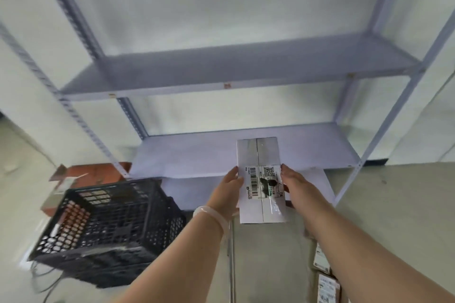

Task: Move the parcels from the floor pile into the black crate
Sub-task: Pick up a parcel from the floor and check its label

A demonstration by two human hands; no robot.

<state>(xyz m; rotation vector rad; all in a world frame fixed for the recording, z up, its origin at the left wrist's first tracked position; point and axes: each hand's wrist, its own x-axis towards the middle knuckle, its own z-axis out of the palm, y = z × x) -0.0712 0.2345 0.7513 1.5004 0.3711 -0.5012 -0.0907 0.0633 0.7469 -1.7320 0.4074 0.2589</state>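
**White parcel held in both hands, black crate to the left**

We hold a white rectangular cardboard parcel (259, 152) in the air between our two hands. It lies flat, with its long side pointing away from us. A printed shipping label (264, 181) with barcodes, a square code and a dark smudge covers the middle of its top face.

Our left hand (227, 192) grips the parcel's left edge, with the thumb along the top face and the fingers hidden underneath. Our right hand (296, 187) grips the right edge in the same way, thumb tip on the label's corner. A pale smooth bangle (209, 214) sits on the left wrist.

The parcel hangs in front of the lowest shelf (197, 152) of a pale lilac metal shelving rack (221, 69) that stands against a white wall.

The black plastic lattice crate (110, 224) stands on the grey concrete floor (394, 204) to the left of our left forearm. It is tilted in the view, with its open top facing us, and it is apart from the parcel. A reddish-brown box (98, 172) lies just behind the crate.

At the lower right, beside our right forearm, two small labelled parcels (328, 288) lie on the floor. The arm partly covers them.
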